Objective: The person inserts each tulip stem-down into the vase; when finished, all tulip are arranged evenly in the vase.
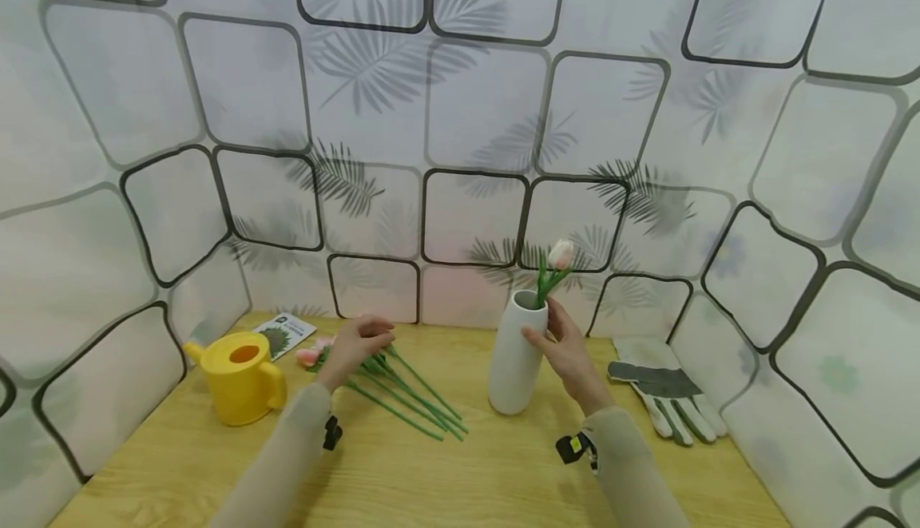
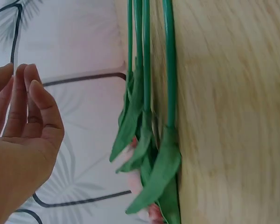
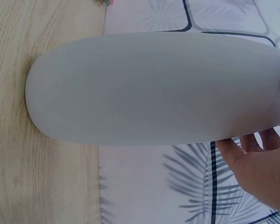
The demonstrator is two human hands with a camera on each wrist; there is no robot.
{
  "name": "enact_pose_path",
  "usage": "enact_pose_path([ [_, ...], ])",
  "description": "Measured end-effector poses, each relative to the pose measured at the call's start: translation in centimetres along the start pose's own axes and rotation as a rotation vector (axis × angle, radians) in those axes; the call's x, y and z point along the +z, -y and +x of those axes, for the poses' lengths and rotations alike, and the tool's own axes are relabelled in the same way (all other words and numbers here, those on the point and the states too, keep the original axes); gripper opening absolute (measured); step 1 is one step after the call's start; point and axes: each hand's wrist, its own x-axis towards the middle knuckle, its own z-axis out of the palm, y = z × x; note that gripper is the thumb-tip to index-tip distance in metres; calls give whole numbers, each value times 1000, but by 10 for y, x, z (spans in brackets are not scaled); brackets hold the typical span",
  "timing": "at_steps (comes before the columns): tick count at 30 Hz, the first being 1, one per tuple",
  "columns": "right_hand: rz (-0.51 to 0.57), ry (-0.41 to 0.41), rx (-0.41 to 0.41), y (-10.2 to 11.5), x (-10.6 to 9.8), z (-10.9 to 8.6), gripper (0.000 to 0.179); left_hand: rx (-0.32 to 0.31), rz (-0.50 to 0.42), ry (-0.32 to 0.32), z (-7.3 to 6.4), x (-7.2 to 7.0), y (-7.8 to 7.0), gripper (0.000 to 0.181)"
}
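Observation:
My right hand [image 1: 569, 356] grips a tall white vase [image 1: 513, 364] near its rim, thumb in front and fingers curled round the far side. The vase stands upright on the wooden table, and one pale pink artificial tulip [image 1: 561, 255] pokes out of its mouth. Over at the left, my left hand [image 1: 357, 348] hovers above a bunch of tulips [image 1: 413, 402] lying on the table, their pink heads partly hidden behind it. In the left wrist view its fingers are loosely bent beside the green leaves [image 2: 154, 182], with nothing between them.
At the left stands a yellow watering can [image 1: 233, 388], with a printed packet [image 1: 293, 328] lying behind it. A pair of grey and white gloves [image 1: 668, 391] lies right of the vase. A patterned curtain [image 1: 474, 216] closes off the back and sides of the table.

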Motion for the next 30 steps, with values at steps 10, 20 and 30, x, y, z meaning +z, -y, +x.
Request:
enact_pose_path([
  [10,18,13,5,0,-1,-2,77,-12,54,49,-15,-18,13,30],
  [20,29,15,-2,1,0,-3,76,-6,232,70,-25,-27,28,24],
  [30,22,12,-8,0,0,-2,75,-77,176,161,-28,-31,38,29],
])
